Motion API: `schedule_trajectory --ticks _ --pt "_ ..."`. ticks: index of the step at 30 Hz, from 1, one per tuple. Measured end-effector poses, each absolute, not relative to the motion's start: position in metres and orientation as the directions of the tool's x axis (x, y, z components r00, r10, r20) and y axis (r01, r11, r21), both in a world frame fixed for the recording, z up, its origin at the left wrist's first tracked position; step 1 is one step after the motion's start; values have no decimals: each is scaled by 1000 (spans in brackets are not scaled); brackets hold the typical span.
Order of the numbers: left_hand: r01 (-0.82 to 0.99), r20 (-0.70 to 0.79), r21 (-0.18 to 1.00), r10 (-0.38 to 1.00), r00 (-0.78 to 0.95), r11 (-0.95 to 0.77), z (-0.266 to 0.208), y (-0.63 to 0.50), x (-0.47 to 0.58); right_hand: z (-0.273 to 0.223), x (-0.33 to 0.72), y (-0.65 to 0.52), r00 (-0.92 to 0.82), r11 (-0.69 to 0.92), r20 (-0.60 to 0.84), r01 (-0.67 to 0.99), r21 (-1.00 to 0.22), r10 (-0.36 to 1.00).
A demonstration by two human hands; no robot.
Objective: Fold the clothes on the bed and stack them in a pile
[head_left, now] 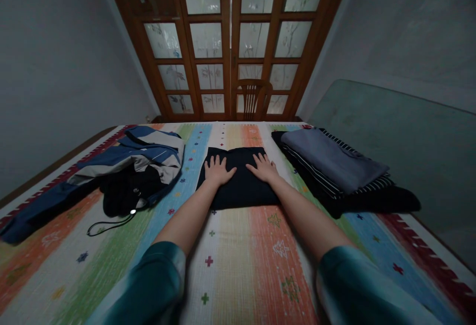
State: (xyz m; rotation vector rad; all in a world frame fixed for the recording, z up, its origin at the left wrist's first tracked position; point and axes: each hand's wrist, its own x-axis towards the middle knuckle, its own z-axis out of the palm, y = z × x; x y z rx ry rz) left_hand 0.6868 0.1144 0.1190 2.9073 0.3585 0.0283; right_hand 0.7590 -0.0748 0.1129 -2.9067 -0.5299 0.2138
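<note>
A dark navy folded garment (pixel 240 186) lies flat in the middle of the table, its exact kind hidden by the folds. My left hand (pixel 217 170) rests palm down on its left part, fingers spread. On the right part my right hand (pixel 265 167) lies flat too, thumb pointing inward. Both hands press on the cloth without gripping it. The garment's far edge dips slightly between the two hands.
At the left lies a crumpled blue, grey and black jacket (pixel 163 154) with a looped cord (pixel 107 223). A stack of folded clothes (pixel 334 159), grey on top, sits at the right. A striped cloth (pixel 234 265) covers the table. Behind stand a wooden chair (pixel 251 98) and glazed doors.
</note>
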Motion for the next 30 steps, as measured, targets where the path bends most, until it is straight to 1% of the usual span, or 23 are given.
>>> schedule_trajectory --ticks 3,6,9,12,14,16,17,18,22,25,27,30 --pt "275 9 271 288 958 -922 119 112 701 108 758 -79 931 -922 -82 335 -194 356" --pt "336 -7 302 351 936 -892 120 111 717 106 755 -78 935 -923 -57 335 -189 351" --pt "331 -12 305 344 939 -893 121 114 723 105 752 -77 943 -929 -42 317 -191 331" --pt "226 73 282 255 964 -933 123 114 712 104 750 -77 953 -933 -21 292 -210 303" --pt "77 173 248 122 977 -966 123 108 697 103 749 -77 959 -935 -11 274 -227 284" --pt "-75 242 216 -21 970 -973 122 96 679 103 750 -78 961 -935 -9 265 -236 275" --pt "-116 258 207 -60 964 -971 120 89 669 103 750 -78 961 -935 -9 265 -237 275" --pt "-116 265 201 -60 962 -973 118 83 659 103 750 -78 961 -934 -7 268 -237 278" --pt "-4 258 191 46 965 -982 111 73 627 104 747 -79 957 -930 5 282 -236 289" --pt "35 261 199 87 961 -979 110 85 613 108 740 -78 959 -938 1 276 -211 282" --pt "77 272 191 128 954 -979 111 96 611 112 733 -77 957 -943 5 286 -170 289" --pt "199 306 172 244 920 -965 112 112 617 122 722 -76 933 -930 33 360 -81 358"
